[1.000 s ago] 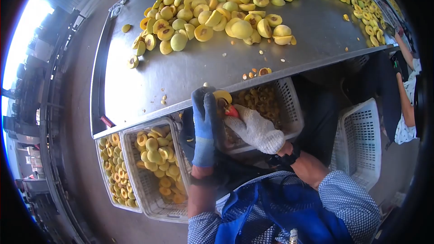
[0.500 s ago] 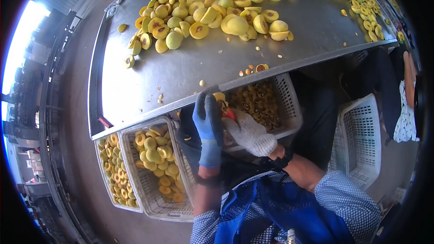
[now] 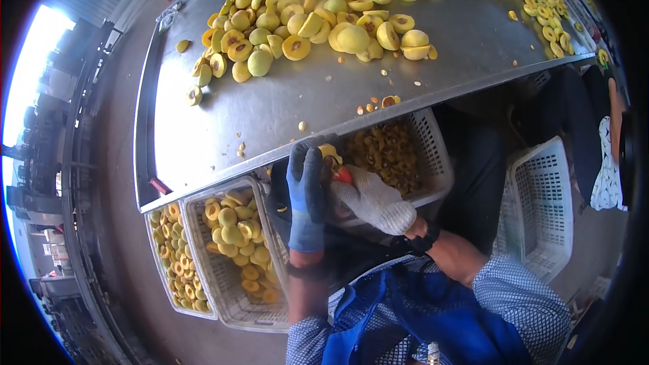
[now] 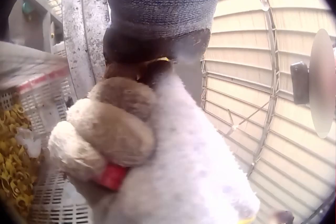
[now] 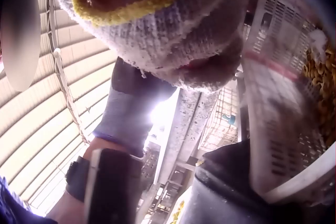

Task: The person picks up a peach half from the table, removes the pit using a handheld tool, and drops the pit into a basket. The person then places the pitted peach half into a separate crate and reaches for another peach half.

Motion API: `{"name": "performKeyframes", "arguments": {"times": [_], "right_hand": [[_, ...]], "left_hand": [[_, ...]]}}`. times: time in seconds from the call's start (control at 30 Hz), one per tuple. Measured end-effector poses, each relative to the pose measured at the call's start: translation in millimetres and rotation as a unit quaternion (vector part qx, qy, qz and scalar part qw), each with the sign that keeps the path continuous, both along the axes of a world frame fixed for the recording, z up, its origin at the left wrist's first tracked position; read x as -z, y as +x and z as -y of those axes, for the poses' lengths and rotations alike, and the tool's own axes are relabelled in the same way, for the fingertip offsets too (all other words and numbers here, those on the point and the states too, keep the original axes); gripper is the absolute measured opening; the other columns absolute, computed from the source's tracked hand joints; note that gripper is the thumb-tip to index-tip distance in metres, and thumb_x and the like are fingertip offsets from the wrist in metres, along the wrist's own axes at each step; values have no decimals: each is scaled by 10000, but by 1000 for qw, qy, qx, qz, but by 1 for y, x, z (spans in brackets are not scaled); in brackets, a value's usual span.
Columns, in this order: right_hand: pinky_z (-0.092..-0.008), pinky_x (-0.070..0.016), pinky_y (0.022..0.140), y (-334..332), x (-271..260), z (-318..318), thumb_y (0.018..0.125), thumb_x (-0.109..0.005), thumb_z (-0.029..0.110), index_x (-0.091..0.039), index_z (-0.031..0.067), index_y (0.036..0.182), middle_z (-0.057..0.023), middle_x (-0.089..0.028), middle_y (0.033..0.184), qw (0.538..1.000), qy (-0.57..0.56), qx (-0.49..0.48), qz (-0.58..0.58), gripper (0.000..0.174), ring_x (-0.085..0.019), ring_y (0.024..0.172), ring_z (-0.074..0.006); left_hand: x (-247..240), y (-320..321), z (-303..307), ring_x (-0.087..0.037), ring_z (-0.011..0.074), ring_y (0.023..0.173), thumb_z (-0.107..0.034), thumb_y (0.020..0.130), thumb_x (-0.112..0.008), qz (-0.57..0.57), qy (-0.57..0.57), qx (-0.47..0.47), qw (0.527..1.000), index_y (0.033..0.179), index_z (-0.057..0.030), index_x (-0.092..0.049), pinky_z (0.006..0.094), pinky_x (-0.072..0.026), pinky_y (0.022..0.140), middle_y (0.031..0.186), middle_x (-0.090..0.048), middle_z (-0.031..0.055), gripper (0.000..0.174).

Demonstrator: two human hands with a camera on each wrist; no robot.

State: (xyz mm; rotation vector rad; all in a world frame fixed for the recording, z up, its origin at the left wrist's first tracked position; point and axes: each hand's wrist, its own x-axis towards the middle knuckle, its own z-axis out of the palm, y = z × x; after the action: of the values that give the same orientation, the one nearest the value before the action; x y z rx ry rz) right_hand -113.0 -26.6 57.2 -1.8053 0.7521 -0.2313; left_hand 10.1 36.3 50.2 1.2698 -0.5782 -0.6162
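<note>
In the head view my left hand (image 3: pixel 306 189), in a blue glove with dark grey fingers, holds a yellow peach half (image 3: pixel 329 151) just off the table's front edge. My right hand (image 3: pixel 382 204), in a white knit glove, grips a small tool by its red handle (image 3: pixel 342 174) close against the fruit. The tool's working end is hidden. From the left wrist, the white-gloved fingers (image 4: pixel 110 129) curl round the red handle (image 4: pixel 112 176), under the dark glove. The right wrist view shows the knit glove (image 5: pixel 173 45) with the blue-grey glove (image 5: pixel 128 111) beyond it.
A metal table (image 3: pixel 223 122) bears a heap of peach halves (image 3: pixel 297 20) and stray bits. Beneath its edge stands a crate (image 3: pixel 436 149) of brown-yellow scraps. Two crates of peach halves (image 3: pixel 233 230) are at lower left. Stacked white crates (image 3: pixel 541 196) stand at right, near another person's arm (image 3: pixel 615 122).
Both hands stay together at the table edge, a little lower against it. The peach half has turned slightly in the left hand, and the red handle has shifted a little. The head view has tilted slightly.
</note>
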Motion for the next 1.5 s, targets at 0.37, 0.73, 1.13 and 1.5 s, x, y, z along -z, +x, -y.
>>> {"name": "performKeyframes", "arguments": {"times": [0.37, 0.73, 1.13, 1.5], "right_hand": [[-494, -515, 784, 3, 16, -3, 935, -541, 510, -585, 100, 1179, -232, -675, 974, 1000, 25, -9, 8, 479, -616, 959, -470], [-483, -500, 766, 2, 15, -3, 953, -516, 508, -584, 43, 1133, -252, -659, 951, 998, 18, -35, 45, 503, -605, 946, -474], [-344, -453, 525, -6, 8, -11, 982, -531, 455, -601, 89, 999, -43, -555, 655, 981, 79, -55, 170, 372, -560, 553, -222], [-235, -390, 498, -27, 8, -2, 1016, -499, 323, -607, 112, 1032, 2, -566, 740, 777, 615, -80, 105, 238, -489, 531, -93]], "left_hand": [[6, -11, 11, -593, 112, 843, -138, 968, -561, 18, 35, -98, 994, 1011, 1, -611, 252, -487, 775, 936, -661, 63, 153], [8, -5, 10, -633, 154, 907, -159, 984, -509, 51, 69, -71, 994, 1073, 30, -655, 278, -499, 824, 982, -675, 93, 256], [-4, 7, 8, -643, 127, 751, -188, 973, -579, 28, 97, 57, 993, 980, 36, -686, 260, -516, 679, 845, -697, 69, 248], [9, -15, -3, -660, 196, 730, -557, 938, -554, -239, -124, 189, 944, 998, 1, -602, 300, -548, 673, 834, -661, 99, 563]]}}
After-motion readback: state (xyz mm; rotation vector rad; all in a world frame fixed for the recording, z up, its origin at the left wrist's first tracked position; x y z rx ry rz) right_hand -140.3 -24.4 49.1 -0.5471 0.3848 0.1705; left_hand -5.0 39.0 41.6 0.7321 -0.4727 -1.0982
